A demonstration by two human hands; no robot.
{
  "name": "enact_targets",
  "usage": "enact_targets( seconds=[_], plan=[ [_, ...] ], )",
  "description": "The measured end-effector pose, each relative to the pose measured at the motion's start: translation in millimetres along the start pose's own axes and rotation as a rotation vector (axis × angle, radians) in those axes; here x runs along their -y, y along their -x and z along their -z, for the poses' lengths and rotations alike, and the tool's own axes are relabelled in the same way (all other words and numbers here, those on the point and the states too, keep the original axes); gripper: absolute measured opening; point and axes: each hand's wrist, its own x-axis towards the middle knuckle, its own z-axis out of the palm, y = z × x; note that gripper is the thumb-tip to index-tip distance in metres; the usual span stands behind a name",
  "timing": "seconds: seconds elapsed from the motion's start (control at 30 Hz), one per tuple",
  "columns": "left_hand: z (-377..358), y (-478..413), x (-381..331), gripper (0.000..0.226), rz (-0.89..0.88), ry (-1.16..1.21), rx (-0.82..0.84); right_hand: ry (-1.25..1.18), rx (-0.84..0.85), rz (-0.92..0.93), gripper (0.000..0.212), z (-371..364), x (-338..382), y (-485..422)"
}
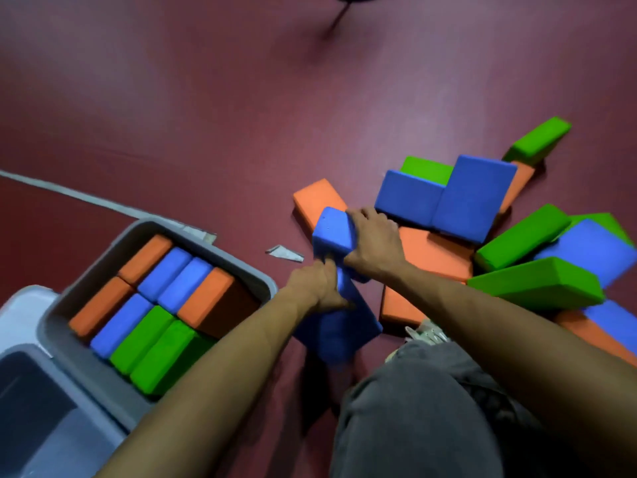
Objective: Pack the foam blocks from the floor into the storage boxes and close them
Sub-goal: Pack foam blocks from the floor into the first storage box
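Just right of the grey storage box (246, 279), which held rows of orange, blue and green blocks, the right hand (374, 243) had its fingers curled round a blue foam block (332, 231). The left hand (315, 288) clasped a second blue block (336, 326) below it. The loose pile (537, 281) lay farther right on the floor (206, 115).

The one camera sits on the person's head and looks forward and steeply down at the floor (206, 115). It is close: both forearms reach in from the bottom edge, and a knee (413, 408) fills the bottom, right of the grey storage box (224, 251). The frame centres just right of the box, where the left hand (317, 288) grips the lower blue block (337, 326) and the right hand (375, 239) the upper blue block (332, 229). The wide lens also takes in the pile of foam blocks (537, 284) farther right of the box, and the floor beyond it up to the top edge.
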Motion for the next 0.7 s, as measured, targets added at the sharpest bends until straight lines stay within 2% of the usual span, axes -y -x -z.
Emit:
enact_targets(
  seconds=[0.13,0.33,0.5,0.7],
  plan=[
    [58.2,44.8,-12.7,0.105,0.001,-0.142,-0.17,0.031,-0.14,0.09,0.084,58.9,29.4,15.7],
    [111.5,129.4,-9.9,0.084,0.047,-0.307,-0.407,0.041,-0.16,0.261,0.093,129.9,78.1,45.5],
    [128.0,196.5,6.5,0.083,0.099,-0.393,-0.473,0.128,-0.197,0.433,0.085,156.8,119.7,67.6],
    [106.3,254.0,49.4,0.09,0.11,-0.498,-0.498,0.276,-0.114,0.602,0.076,153.9,169.3,86.1]
  ],
)
